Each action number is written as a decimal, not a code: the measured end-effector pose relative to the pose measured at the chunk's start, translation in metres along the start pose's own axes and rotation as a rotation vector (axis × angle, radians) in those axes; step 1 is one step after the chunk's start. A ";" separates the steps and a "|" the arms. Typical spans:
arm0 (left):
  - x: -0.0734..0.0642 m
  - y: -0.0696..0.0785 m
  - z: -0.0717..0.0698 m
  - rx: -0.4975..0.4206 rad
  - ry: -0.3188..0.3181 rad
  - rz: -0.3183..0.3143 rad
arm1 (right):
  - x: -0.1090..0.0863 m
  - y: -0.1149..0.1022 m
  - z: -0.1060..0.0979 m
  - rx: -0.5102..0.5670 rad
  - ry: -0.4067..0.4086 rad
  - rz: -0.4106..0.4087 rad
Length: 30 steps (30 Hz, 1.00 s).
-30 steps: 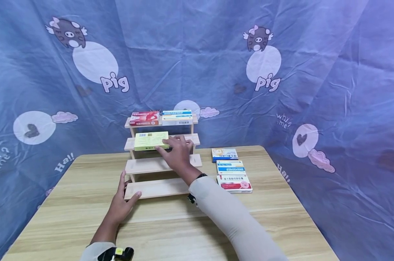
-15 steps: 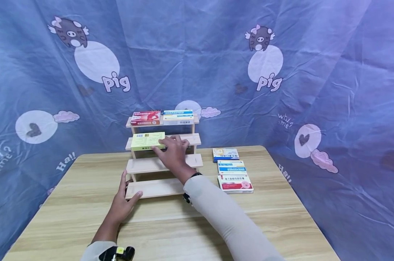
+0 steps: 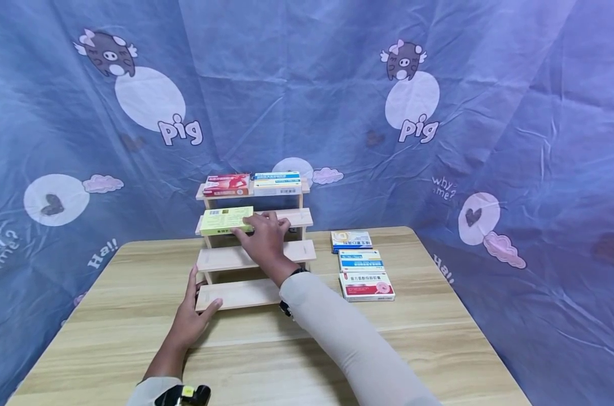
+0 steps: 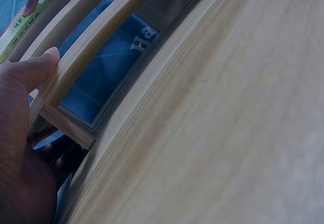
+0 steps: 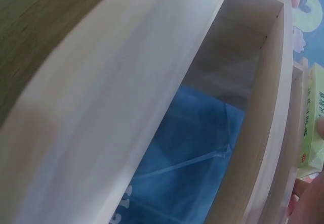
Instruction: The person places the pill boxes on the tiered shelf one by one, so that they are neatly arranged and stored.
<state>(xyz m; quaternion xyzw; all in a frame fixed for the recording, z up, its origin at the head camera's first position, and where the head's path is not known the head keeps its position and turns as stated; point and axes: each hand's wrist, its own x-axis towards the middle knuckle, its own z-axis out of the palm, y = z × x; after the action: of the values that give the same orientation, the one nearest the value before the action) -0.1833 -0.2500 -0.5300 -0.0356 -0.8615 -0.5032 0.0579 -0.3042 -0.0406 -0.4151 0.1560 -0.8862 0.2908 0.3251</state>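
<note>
A wooden four-tier display rack point(image 3: 231, 257) stands on the table. On its second tier from the top, at the left end, is a yellow-green medicine box point(image 3: 227, 220). My right hand point(image 3: 264, 239) holds that box by its right end, thumb at the front edge and fingers over the top. At the lowest tier's left end, my left hand point(image 3: 192, 318) grips the rack. In the left wrist view its thumb point(image 4: 43, 64) presses on the wood while the other fingers are partly hidden below. The right wrist view shows the box point(image 5: 315, 118) at the far right edge.
The top tier bears a red medicine box point(image 3: 227, 184) and a white-and-blue one point(image 3: 277, 184). Right of the rack, a blue-and-white box point(image 3: 351, 240), another white-and-blue box point(image 3: 361, 261) and a red-and-white box point(image 3: 367, 286) lie on the table point(image 3: 429, 338). A blue curtain point(image 3: 307, 101) hangs behind.
My right hand and the yellow-green medicine box have shifted left along the second tier, up to its left end. My left hand stays on the rack.
</note>
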 end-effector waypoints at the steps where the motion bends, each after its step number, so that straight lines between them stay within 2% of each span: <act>1: 0.000 0.000 0.000 -0.001 0.000 -0.001 | 0.000 0.000 0.000 0.004 -0.003 0.008; 18: 0.001 0.001 0.000 0.005 -0.006 -0.004 | 0.005 -0.001 0.002 -0.032 -0.038 0.046; 22: 0.000 0.000 0.000 0.011 0.001 0.004 | 0.004 -0.003 0.001 -0.030 -0.078 0.108; 26: 0.000 -0.001 0.000 0.019 0.006 0.005 | 0.002 -0.007 -0.001 0.015 -0.118 0.198; 30: 0.000 0.000 0.000 0.016 0.010 0.005 | 0.000 -0.008 -0.005 0.072 -0.115 0.261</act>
<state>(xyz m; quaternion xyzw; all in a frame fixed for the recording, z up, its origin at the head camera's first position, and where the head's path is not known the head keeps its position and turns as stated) -0.1836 -0.2499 -0.5303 -0.0348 -0.8650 -0.4965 0.0636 -0.2981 -0.0438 -0.4082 0.0674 -0.9051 0.3530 0.2274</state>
